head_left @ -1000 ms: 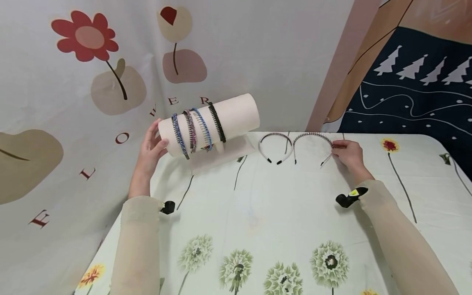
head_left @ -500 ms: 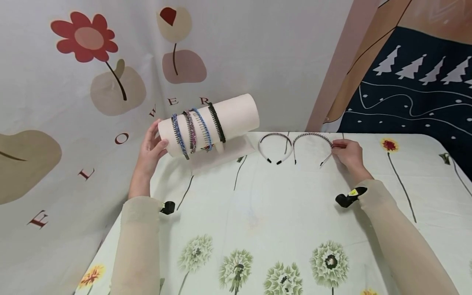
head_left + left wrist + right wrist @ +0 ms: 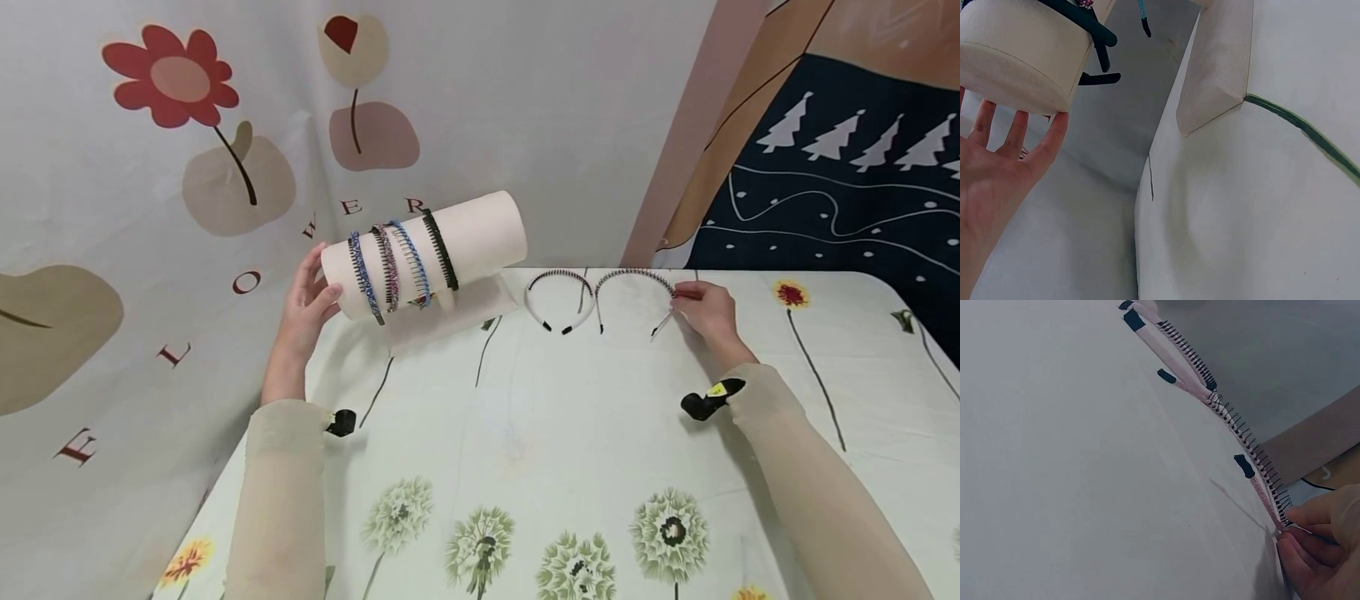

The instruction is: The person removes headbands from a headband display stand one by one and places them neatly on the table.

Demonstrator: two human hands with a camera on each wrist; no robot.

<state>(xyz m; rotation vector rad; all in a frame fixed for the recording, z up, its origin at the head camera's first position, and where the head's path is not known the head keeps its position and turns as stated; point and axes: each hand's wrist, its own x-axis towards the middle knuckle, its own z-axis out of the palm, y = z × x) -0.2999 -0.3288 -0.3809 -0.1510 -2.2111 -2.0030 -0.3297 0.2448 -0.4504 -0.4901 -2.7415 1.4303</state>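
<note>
A pale cylindrical display stand [image 3: 487,233] is tilted above its flat base, with several toothed headbands round it: a blue glittery one [image 3: 363,279], a pink-purple one, a light blue one and a black one [image 3: 438,250]. My left hand [image 3: 300,308] touches the stand's left end; the left wrist view shows spread, fairly straight fingers [image 3: 1054,144] along its rim. On the far side of the table, my right hand [image 3: 708,312] pinches a pinkish toothed headband [image 3: 633,273] at its right side. A white headband [image 3: 536,315] lies beside it on the left, the two meeting at their sides.
The stand's flat base [image 3: 480,312] rests on the flower-printed tablecloth [image 3: 525,433]. Close behind hangs a printed flower curtain [image 3: 570,125]. Dark fabric with white trees [image 3: 825,217] hangs at the back right.
</note>
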